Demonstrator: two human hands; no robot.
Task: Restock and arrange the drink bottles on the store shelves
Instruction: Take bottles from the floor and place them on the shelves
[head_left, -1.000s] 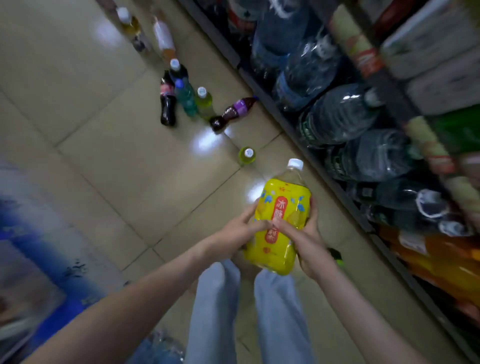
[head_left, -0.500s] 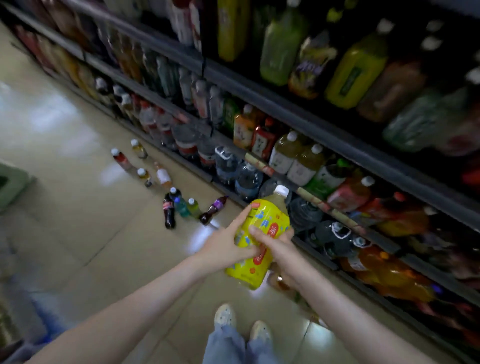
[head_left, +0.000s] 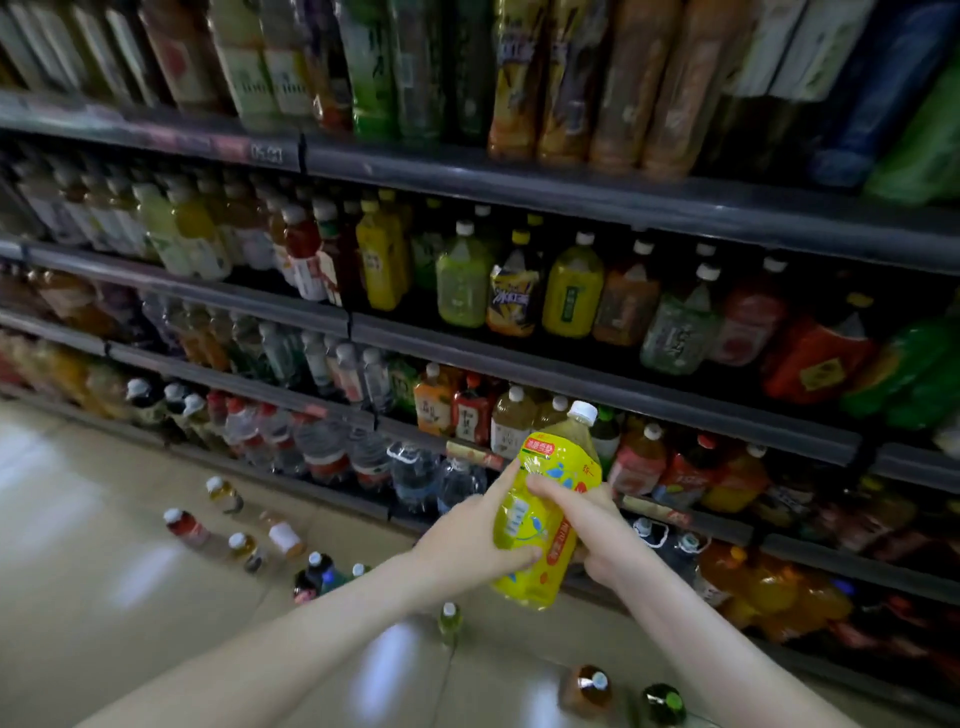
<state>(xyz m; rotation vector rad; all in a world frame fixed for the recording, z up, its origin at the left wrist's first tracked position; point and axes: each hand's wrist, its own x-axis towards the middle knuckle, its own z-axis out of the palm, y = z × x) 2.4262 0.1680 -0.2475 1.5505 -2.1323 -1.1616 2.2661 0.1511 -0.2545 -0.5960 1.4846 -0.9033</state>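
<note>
We see one large yellow bottle (head_left: 540, 519) with a white cap (head_left: 583, 411), held by two hands. The left hand (head_left: 467, 540) grips its side, index finger stretched up to the shoulder and thumb across the label. The right hand (head_left: 597, 525) has its fingers curled round the other side. The bottle hangs in the air just before the lower shelves (head_left: 571, 192), tilted so that the cap leans up and to the right, in front of a row of tea bottles.

On the floor (head_left: 104, 597) we count about a dozen floor bottles (head_left: 184, 527). Some stand and some lie down, strung out from the far left to the lower right edge. Blur keeps us from an exact number. The shelving shows at least four tiers, each packed with drinks too many and too blurred to count. Large water jugs (head_left: 415, 470) sit low down.

The floor is pale glossy tile with bright glare patches. The place is a dim shop aisle, and the dark shelf rails carry a few price tags.

Against half a second ago, the view has swung upward. The person's shoes have left the picture and a further tier has come in at the top. The bottle sits higher against the shelving, with both hands placed on it as before.
</note>
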